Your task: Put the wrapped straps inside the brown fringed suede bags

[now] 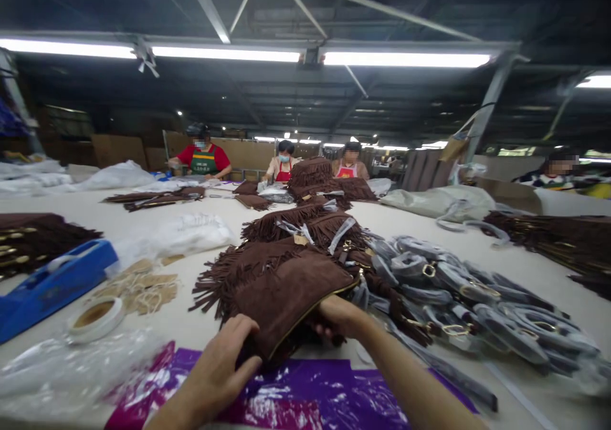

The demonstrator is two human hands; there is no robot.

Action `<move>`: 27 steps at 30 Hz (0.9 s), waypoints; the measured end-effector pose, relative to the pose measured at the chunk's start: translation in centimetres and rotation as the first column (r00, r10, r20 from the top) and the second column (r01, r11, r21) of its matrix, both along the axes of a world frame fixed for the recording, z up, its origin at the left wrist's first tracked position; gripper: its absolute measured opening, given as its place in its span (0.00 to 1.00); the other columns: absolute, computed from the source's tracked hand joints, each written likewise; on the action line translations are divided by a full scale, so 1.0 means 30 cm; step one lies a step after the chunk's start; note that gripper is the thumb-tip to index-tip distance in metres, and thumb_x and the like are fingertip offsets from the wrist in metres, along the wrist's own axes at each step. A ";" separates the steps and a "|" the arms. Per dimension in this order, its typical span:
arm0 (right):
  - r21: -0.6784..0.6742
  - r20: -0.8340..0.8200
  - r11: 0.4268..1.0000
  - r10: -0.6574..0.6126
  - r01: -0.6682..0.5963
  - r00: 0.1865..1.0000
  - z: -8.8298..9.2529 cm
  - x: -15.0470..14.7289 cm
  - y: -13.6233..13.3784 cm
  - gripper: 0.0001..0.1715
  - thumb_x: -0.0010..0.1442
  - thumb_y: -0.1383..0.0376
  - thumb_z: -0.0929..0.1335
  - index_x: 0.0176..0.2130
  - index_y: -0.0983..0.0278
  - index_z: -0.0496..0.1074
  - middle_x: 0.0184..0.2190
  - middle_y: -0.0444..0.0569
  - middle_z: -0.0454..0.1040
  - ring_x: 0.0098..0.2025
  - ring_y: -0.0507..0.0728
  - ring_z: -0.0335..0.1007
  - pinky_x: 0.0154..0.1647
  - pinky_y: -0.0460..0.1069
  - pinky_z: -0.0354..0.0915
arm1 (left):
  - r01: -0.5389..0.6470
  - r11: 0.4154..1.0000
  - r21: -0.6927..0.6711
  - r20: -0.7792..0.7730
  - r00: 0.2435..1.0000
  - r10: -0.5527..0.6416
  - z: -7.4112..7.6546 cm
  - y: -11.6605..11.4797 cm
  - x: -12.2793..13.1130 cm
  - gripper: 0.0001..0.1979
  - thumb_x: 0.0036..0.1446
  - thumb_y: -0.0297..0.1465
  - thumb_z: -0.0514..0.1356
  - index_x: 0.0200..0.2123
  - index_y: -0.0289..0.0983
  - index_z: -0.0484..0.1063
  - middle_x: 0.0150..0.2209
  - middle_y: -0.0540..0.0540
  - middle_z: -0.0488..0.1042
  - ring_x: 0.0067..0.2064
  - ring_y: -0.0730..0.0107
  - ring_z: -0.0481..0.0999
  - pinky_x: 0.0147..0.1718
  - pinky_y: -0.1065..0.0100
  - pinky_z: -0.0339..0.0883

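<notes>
A dark brown suede bag (286, 290) with fringe and a gold zipper along its near edge lies in front of me. My left hand (224, 363) rests at the bag's near left side, thumb spread from the fingers. At the zipper edge, my right hand (337, 317) has its fingers curled around the bag's opening, partly hidden by the suede. More fringed brown bags (305, 220) with paper tags and wrapped hardware lie just behind. Beneath my hands are shiny purple plastic bags (305, 385).
Plastic-wrapped straps with gold buckles (458, 290) are heaped at right. Left are a blue tape dispenser (62, 284), a tape roll (95, 319), paper tags (143, 287) and clear plastic (71, 366). Brown stacks flank the table. Several co-workers (210, 159) are across it.
</notes>
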State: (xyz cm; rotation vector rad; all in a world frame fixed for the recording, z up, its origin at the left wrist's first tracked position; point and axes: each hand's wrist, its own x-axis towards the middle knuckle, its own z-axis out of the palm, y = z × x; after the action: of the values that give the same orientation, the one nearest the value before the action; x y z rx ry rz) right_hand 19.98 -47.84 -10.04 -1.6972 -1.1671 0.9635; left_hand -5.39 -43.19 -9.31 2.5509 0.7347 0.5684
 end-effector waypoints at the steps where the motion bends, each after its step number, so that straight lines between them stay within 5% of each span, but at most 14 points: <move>1: -0.053 0.040 0.998 0.020 -0.018 0.999 0.008 0.024 -0.032 0.16 0.55 0.60 0.67 0.21 0.65 0.72 0.15 0.46 0.72 0.16 0.53 0.67 0.15 0.45 0.61 | -0.010 1.000 -0.003 -0.025 1.000 0.010 0.004 0.000 -0.024 0.12 0.50 0.25 0.55 0.40 0.39 0.67 0.41 0.44 0.72 0.43 0.60 0.71 0.44 0.62 0.66; 4: -0.107 0.216 0.994 -0.002 0.026 0.976 0.045 0.139 -0.129 0.18 0.57 0.59 0.65 0.21 0.64 0.71 0.17 0.49 0.73 0.17 0.56 0.69 0.14 0.45 0.57 | -0.040 0.999 0.020 0.012 0.999 0.040 0.004 -0.001 -0.074 0.16 0.47 0.21 0.50 0.39 0.39 0.67 0.41 0.44 0.72 0.45 0.60 0.70 0.46 0.61 0.65; 6: -0.011 0.392 0.985 -0.154 0.172 0.907 0.074 0.239 -0.176 0.17 0.61 0.59 0.61 0.30 0.64 0.74 0.27 0.53 0.77 0.27 0.58 0.73 0.21 0.48 0.63 | -0.061 0.998 0.031 0.096 0.994 0.058 0.009 -0.013 -0.078 0.17 0.48 0.19 0.46 0.38 0.39 0.67 0.40 0.44 0.72 0.44 0.61 0.71 0.45 0.62 0.65; 8: 0.146 0.684 0.954 -0.289 0.262 0.670 0.093 0.329 -0.198 0.18 0.61 0.68 0.60 0.46 0.64 0.73 0.45 0.58 0.75 0.45 0.63 0.73 0.38 0.52 0.68 | -0.054 0.998 0.015 0.140 0.989 0.051 0.019 -0.038 -0.054 0.16 0.51 0.19 0.44 0.36 0.39 0.66 0.36 0.45 0.72 0.40 0.63 0.72 0.40 0.65 0.66; 10: 0.160 0.884 0.968 -0.227 0.193 0.408 0.095 0.390 -0.193 0.33 0.54 0.78 0.60 0.58 0.64 0.65 0.59 0.61 0.65 0.60 0.65 0.61 0.53 0.57 0.63 | 0.002 1.000 0.023 0.122 0.993 -0.004 0.019 -0.069 -0.007 0.14 0.54 0.21 0.46 0.36 0.40 0.67 0.36 0.45 0.73 0.38 0.64 0.73 0.38 0.66 0.67; 12: 0.063 0.948 0.993 -0.090 0.096 0.304 0.084 0.421 -0.171 0.38 0.51 0.82 0.60 0.59 0.64 0.66 0.63 0.60 0.60 0.65 0.66 0.53 0.59 0.59 0.57 | 0.052 0.992 0.119 0.059 0.997 -0.059 -0.001 -0.089 0.051 0.17 0.51 0.21 0.51 0.43 0.40 0.69 0.47 0.42 0.74 0.47 0.59 0.72 0.45 0.62 0.66; 15: -0.049 0.948 0.999 0.052 -0.019 0.315 0.076 0.436 -0.135 0.27 0.56 0.80 0.59 0.49 0.64 0.73 0.53 0.58 0.71 0.58 0.62 0.64 0.55 0.54 0.60 | 0.007 0.955 0.295 -0.047 0.999 0.007 -0.047 -0.068 0.123 0.25 0.47 0.19 0.54 0.50 0.39 0.69 0.59 0.39 0.67 0.57 0.50 0.65 0.54 0.53 0.60; 18: -0.138 0.933 0.985 0.164 -0.101 0.321 0.106 0.437 -0.121 0.20 0.59 0.78 0.58 0.44 0.66 0.73 0.40 0.57 0.76 0.44 0.60 0.72 0.46 0.52 0.63 | -0.110 0.949 0.296 -0.099 0.984 0.145 -0.043 0.008 0.139 0.15 0.56 0.20 0.48 0.40 0.37 0.71 0.47 0.40 0.74 0.48 0.57 0.71 0.46 0.59 0.64; 22: -0.186 0.906 0.956 0.256 -0.227 0.337 0.197 0.413 -0.122 0.14 0.61 0.73 0.58 0.39 0.62 0.70 0.34 0.52 0.75 0.40 0.60 0.70 0.45 0.53 0.60 | -0.242 0.960 0.138 0.037 0.970 0.239 0.075 0.139 0.100 0.12 0.62 0.27 0.45 0.35 0.39 0.68 0.36 0.45 0.74 0.40 0.62 0.73 0.40 0.65 0.63; 27: -0.240 0.786 0.862 0.443 -0.447 0.432 0.290 0.306 -0.138 0.08 0.60 0.66 0.61 0.29 0.61 0.66 0.27 0.45 0.72 0.31 0.55 0.68 0.33 0.46 0.62 | -0.222 0.974 -0.049 0.079 0.971 0.226 0.245 0.320 0.053 0.08 0.55 0.29 0.50 0.29 0.38 0.69 0.29 0.49 0.73 0.35 0.63 0.72 0.36 0.67 0.64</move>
State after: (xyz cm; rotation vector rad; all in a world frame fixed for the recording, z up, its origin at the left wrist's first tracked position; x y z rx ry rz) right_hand 29.17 -51.98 -1.35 -1.9228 -2.3525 0.3699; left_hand -3.79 -33.58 -1.96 2.4071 1.0009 0.7221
